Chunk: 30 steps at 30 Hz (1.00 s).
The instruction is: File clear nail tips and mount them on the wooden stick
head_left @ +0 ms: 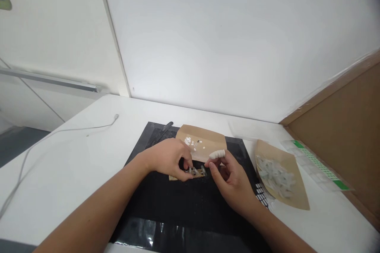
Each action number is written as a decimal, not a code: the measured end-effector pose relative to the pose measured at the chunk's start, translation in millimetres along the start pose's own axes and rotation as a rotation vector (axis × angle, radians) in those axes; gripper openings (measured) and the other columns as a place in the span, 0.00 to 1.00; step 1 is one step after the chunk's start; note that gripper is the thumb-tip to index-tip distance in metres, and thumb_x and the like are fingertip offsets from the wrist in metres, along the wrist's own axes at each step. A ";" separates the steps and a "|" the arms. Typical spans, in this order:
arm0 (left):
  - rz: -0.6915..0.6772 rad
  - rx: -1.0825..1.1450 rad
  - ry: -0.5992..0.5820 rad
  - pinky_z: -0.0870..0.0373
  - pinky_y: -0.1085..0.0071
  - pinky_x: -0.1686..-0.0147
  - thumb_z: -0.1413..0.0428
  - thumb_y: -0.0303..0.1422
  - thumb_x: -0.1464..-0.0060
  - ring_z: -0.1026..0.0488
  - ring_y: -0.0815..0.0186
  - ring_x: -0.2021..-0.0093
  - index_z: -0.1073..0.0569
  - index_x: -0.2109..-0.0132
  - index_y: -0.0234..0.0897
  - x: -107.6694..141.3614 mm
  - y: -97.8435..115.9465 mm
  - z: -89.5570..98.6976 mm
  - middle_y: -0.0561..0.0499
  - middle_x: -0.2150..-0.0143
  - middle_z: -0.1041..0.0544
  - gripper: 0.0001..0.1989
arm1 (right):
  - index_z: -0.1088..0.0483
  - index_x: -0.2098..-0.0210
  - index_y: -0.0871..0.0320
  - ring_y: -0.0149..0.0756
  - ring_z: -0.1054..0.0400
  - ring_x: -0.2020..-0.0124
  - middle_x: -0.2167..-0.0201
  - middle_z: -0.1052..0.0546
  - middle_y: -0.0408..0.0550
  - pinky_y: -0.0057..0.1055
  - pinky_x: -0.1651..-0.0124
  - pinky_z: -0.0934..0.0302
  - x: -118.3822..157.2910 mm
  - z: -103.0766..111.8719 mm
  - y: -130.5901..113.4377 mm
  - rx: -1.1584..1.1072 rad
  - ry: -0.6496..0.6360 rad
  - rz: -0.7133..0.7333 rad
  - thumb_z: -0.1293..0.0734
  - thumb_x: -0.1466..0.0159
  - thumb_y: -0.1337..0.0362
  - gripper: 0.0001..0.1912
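Observation:
On the black mat (178, 201) lies a narrow brown strip (200, 172) with small clear pieces and dark shiny dots on it. My left hand (170, 158) reaches over the strip's left part, thumb and fingertips closed at the small pieces; what lies between them is hidden. My right hand (231, 178) is held just right of the strip, with a white finger cot (217, 154) on the index finger. Its thumb and index fingertip are pinched close together, and anything between them is too small to make out. Behind both hands, a brown paper sheet (212, 138) carries small white flakes.
A dark slim tool (164, 131) lies at the mat's back left. To the right are a brown paper holder (297, 184) heaped with clear pieces (277, 176), white labels (261, 195) and a green-striped clear case (322, 165). A white cable (89, 128) crosses the table's left side.

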<state>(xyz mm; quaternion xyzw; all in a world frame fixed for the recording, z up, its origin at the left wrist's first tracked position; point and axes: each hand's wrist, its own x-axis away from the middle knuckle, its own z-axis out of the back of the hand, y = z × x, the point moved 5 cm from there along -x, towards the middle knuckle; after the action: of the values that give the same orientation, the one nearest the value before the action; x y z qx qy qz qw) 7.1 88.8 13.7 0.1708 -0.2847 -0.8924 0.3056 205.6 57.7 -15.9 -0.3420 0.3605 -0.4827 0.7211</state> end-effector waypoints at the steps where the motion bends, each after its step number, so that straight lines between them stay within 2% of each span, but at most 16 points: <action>1: 0.007 -0.006 -0.005 0.31 0.71 0.63 0.31 0.35 0.52 0.22 0.64 0.67 0.14 0.64 0.39 0.2 -0.2 -0.2 0.52 0.69 0.17 0.07 | 0.32 0.56 0.52 0.38 0.27 0.65 0.62 0.22 0.48 0.33 0.64 0.33 0.2 -0.4 -0.4 0.006 -0.008 0.005 0.35 0.28 0.55 0.08; 5: 0.025 -0.028 -0.020 0.31 0.71 0.64 0.32 0.36 0.51 0.22 0.65 0.69 0.14 0.64 0.39 0.2 0.2 -0.1 0.52 0.71 0.17 0.07 | 0.32 0.55 0.52 0.38 0.29 0.66 0.62 0.23 0.48 0.33 0.64 0.34 0.8 -1.6 -1.6 0.047 -0.032 0.029 0.35 0.28 0.57 0.06; 9: 0.034 -0.045 -0.020 0.31 0.71 0.63 0.33 0.37 0.50 0.22 0.65 0.69 0.15 0.65 0.38 0.6 -0.1 1.2 0.52 0.71 0.17 0.08 | 0.32 0.56 0.53 0.39 0.28 0.65 0.63 0.23 0.48 0.36 0.61 0.35 0.2 -1.4 -5.5 0.184 -0.039 0.114 0.34 0.29 0.60 0.05; 15: 0.037 -0.043 -0.044 0.33 0.71 0.66 0.34 0.38 0.46 0.24 0.65 0.70 0.14 0.61 0.40 1.7 -1.8 2.8 0.52 0.69 0.16 0.09 | 0.33 0.58 0.54 0.41 0.27 0.61 0.62 0.23 0.49 0.38 0.58 0.35 -0.8 -2.2 -9.5 0.335 -0.043 0.211 0.35 0.30 0.63 0.03; 30: 0.057 -0.018 -0.098 0.33 0.71 0.67 0.35 0.36 0.46 0.22 0.66 0.72 0.14 0.61 0.40 2.2 1.1 -0.2 0.51 0.71 0.15 0.08 | 0.33 0.59 0.55 0.42 0.31 0.60 0.62 0.26 0.50 0.40 0.56 0.36 -5.3 -2.7 -11.0 0.381 -0.062 0.282 0.37 0.30 0.67 0.01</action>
<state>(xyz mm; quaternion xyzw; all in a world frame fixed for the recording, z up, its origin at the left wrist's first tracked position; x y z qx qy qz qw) 6.1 86.6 13.9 0.1158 -0.2959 -0.8932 0.3182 196.9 59.0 -7.0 -0.1608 0.2848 -0.4260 0.8435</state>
